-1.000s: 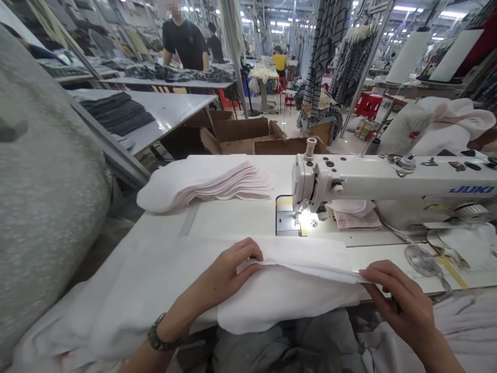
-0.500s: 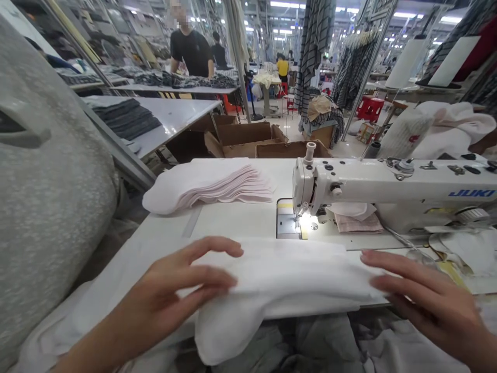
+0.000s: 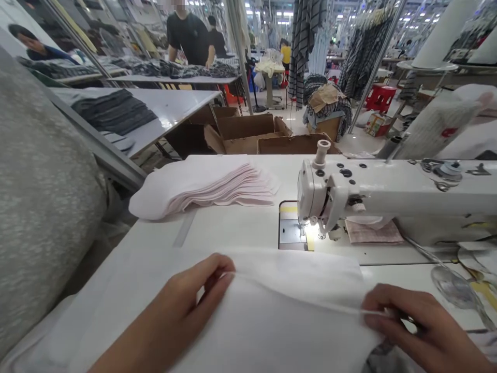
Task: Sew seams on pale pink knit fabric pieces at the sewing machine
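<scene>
A large piece of white fabric [image 3: 279, 316] lies across the near edge of the sewing table. My left hand [image 3: 182, 305] pinches the fabric's upper edge at the left between thumb and fingers. My right hand [image 3: 411, 326] pinches the same edge at the right, so the edge runs taut between both hands, lifted slightly off the layer below. The white sewing machine [image 3: 388, 194] stands just beyond, its lit needle area [image 3: 310, 228] a short way behind the fabric.
A stack of pale pink cut pieces [image 3: 209, 184] rests on the table [image 3: 233, 225] at the back left. A grey fabric bulk [image 3: 42, 197] fills the left side. Cardboard boxes [image 3: 248, 132] sit behind the table. A person in black [image 3: 190, 39] stands at a far table.
My hands lay flat and open on the fabric half a second ago; now both have closed on its edge and lifted it. The view has shifted slightly closer.
</scene>
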Tool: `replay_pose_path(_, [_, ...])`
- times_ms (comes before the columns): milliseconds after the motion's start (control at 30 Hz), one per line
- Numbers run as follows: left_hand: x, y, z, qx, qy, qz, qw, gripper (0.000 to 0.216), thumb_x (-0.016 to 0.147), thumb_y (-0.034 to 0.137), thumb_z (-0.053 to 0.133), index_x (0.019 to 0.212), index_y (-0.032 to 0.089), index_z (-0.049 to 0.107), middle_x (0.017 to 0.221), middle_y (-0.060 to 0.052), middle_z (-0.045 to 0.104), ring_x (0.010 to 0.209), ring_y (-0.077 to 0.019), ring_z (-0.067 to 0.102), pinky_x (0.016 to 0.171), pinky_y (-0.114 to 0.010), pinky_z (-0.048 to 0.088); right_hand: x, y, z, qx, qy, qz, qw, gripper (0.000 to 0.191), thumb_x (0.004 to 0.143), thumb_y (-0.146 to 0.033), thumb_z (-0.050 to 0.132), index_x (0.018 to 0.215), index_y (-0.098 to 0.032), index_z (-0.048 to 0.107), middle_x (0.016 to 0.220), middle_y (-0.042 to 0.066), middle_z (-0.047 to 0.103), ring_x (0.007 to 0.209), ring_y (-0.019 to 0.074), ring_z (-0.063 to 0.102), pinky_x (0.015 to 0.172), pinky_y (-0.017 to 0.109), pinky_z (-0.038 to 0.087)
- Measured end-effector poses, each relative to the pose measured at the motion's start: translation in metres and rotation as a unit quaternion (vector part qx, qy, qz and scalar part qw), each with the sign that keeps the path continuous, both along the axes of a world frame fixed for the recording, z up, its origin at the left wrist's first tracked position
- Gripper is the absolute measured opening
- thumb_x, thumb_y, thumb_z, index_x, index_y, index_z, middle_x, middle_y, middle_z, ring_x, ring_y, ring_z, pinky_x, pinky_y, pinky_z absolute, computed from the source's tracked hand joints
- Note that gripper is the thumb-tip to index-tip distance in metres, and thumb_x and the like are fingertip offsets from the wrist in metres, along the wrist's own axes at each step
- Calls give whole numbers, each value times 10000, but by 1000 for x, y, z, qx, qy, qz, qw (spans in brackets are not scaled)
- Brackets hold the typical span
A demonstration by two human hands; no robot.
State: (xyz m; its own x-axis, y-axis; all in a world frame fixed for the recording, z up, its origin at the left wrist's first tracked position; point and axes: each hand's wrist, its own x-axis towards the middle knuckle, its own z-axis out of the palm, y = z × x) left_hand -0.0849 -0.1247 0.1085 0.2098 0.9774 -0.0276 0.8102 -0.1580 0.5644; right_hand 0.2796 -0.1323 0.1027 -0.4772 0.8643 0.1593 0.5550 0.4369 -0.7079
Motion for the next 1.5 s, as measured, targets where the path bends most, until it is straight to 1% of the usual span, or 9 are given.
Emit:
replay_pose_path(167, [14,52,-44,-19,53,18,998,251,891,322,366,767,233,566,663,16,605,572,-159,537,570,-267,438,-19,43,-48,-58,-58,-72,994,185,960,-377,504,944,-271,655,768,-30,711,633,125,668,547,168,511])
replay_pose_path(367, [13,56,-71,9,34,20,999,220,894,311,410,805,245,601,756,9,658,672,-183,592,719,-339,486,-26,54,-83,-16,-150,-81,985,234,942,-396,482,926,-287,688,752,3,711,594,175,664,527,244,513])
replay_pose_path(467, [11,48,-67,41,-10,39,998,218,920,325,427,785,253,583,755,24,659,704,-170,621,683,-286,493,-26,55,-84,8,-145,-74,987,226,932,-406,495,877,-303,688,660,-1,684,519,182,634,458,249,494])
replay_pose_path(633, [6,37,-55,11,-66,64,996,189,960,317,414,832,271,544,667,82,624,538,-104,596,506,-184,451,-27,53,-77,87,-127,-66,986,160,901,-420,555,936,-326,680,714,5,707,584,211,663,481,273,535])
replay_pose_path(867, [5,51,-70,3,-25,41,999,198,941,289,418,803,251,555,740,51,629,591,-114,610,549,-216,454,-38,44,-103,134,-92,-136,977,288,961,-197,438,830,-312,668,473,-38,550,410,160,549,407,252,471])
replay_pose_path(1100, [5,54,-75,10,-25,39,999,181,960,288,411,860,253,558,798,50,642,659,-117,622,600,-227,459,-23,44,-106,124,-166,-67,976,234,976,-252,453,862,-279,655,651,2,655,473,140,560,436,245,428])
replay_pose_path(1233, [7,52,-79,53,15,27,998,185,968,257,400,868,245,556,790,48,618,613,-114,589,565,-232,434,-18,52,-118,199,-191,-39,960,213,969,-371,462,941,-265,645,733,8,681,487,131,571,429,252,366])
replay_pose_path(1333, [10,53,-84,140,34,12,990,182,964,207,411,861,219,560,805,19,600,646,-125,577,608,-245,437,-21,58,-120,233,-200,-27,951,238,987,-350,411,985,-254,629,755,3,681,490,112,588,399,233,324])
replay_pose_path(1500, [17,56,-83,306,119,-127,936,300,888,-13,369,829,175,595,854,-49,616,764,-178,560,753,-351,411,-34,62,-89,217,-240,14,946,220,962,-193,374,916,-209,589,776,33,654,531,127,578,438,227,348])
